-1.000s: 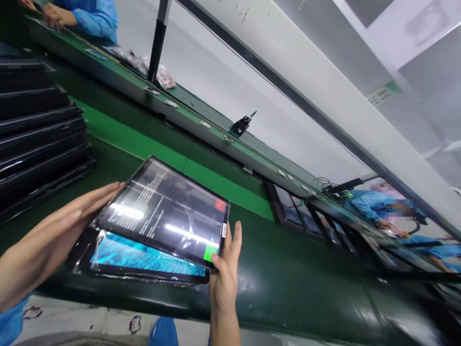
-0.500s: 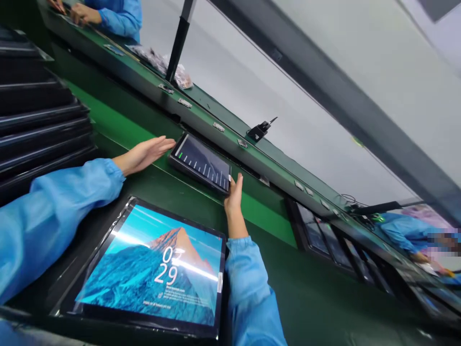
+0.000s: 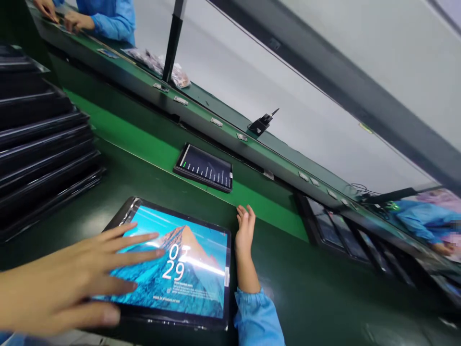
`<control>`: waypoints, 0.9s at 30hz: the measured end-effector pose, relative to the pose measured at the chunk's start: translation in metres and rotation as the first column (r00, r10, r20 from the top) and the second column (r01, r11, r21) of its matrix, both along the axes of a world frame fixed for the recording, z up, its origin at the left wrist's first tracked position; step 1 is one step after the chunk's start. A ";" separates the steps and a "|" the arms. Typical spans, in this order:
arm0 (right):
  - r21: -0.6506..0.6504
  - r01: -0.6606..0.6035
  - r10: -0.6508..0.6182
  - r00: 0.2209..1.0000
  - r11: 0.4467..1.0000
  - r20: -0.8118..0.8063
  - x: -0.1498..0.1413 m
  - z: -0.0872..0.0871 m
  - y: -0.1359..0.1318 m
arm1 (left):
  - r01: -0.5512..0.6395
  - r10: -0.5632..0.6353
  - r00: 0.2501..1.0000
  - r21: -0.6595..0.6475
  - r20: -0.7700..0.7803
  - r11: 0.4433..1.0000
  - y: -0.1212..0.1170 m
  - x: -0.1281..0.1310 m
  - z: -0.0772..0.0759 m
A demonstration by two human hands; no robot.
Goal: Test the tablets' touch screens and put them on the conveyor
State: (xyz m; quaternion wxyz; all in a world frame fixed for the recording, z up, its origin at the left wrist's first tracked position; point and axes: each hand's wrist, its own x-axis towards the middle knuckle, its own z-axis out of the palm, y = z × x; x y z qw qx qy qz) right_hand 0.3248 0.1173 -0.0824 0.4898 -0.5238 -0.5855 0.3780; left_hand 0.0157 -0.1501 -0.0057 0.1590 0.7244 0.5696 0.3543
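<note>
Nearest me lies a large tablet [image 3: 201,293], its lit screen showing a mountain picture and a clock. My left hand [image 3: 90,274] is over the tablet's left side with fingers spread, holding nothing; whether it touches the glass I cannot tell. Beside the tablet's upper right corner is my right hand [image 3: 245,230], empty, fingers a little curled and apart. Farther back, a smaller tablet [image 3: 205,166] with a dark menu on its screen rests on the green strip by the ledge, out of both hands.
Stacked dark panels [image 3: 46,129] stand at the left. Several tablets [image 3: 324,223] lean in a row at the right. A ledge holds a black power adapter [image 3: 261,124] and small parts. One co-worker's hands [image 3: 77,21] work at upper left; another person's blue sleeve [image 3: 414,214] shows at right.
Both hands have come away from the smaller tablet, which now lies on the green strip. My left hand has moved back over the large tablet, my right beside it.
</note>
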 end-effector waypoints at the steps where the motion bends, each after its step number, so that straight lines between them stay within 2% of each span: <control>1: 0.001 -0.006 0.006 1.000 1.000 0.005 0.001 0.000 -0.005 | 0.165 -0.167 0.978 -0.027 -0.127 0.986 0.008 -0.008 -0.003; 2: 0.000 -0.014 0.014 1.000 1.000 0.011 0.001 0.001 -0.009 | 0.111 -0.110 0.980 -0.004 -0.164 0.994 0.018 -0.017 -0.004; 4: -0.001 -0.033 0.033 0.999 0.999 0.026 0.002 0.002 -0.015 | -0.124 0.126 0.984 0.029 -0.129 0.992 0.035 -0.031 -0.003; 5: -0.003 -0.046 0.046 0.998 0.999 0.035 0.002 0.003 -0.017 | -0.242 0.244 0.968 0.036 -0.062 0.970 0.038 -0.033 -0.001; 7: -0.008 -0.077 0.078 0.996 0.997 0.054 0.003 0.004 -0.020 | -0.347 0.345 0.936 0.014 0.074 0.938 0.030 -0.023 0.002; 9: -0.016 -0.109 0.110 0.991 0.994 0.075 0.003 0.005 -0.023 | -0.380 0.380 0.912 -0.027 0.156 0.924 0.008 0.000 0.002; 12: -0.023 -0.155 0.156 0.982 0.988 0.109 0.001 0.007 -0.023 | -0.462 0.479 0.857 -0.129 0.189 0.878 -0.027 0.036 -0.008; 15: -0.028 -0.195 0.197 0.971 0.980 0.133 -0.003 0.010 -0.024 | -0.532 0.578 0.783 -0.233 0.232 0.814 -0.047 0.052 -0.020; 17: -0.030 -0.224 0.226 0.961 0.974 0.159 -0.005 0.013 -0.026 | -0.539 0.593 0.761 -0.253 0.262 0.803 -0.051 0.051 -0.025; 22: -0.067 -0.286 0.293 0.931 0.956 0.218 -0.011 0.018 -0.034 | -0.479 0.549 0.770 -0.273 0.326 0.834 -0.049 0.042 -0.027; 27: -0.119 -0.317 0.336 0.915 0.941 0.225 -0.014 0.019 -0.037 | -0.524 0.582 0.754 -0.256 0.304 0.812 -0.045 0.046 -0.027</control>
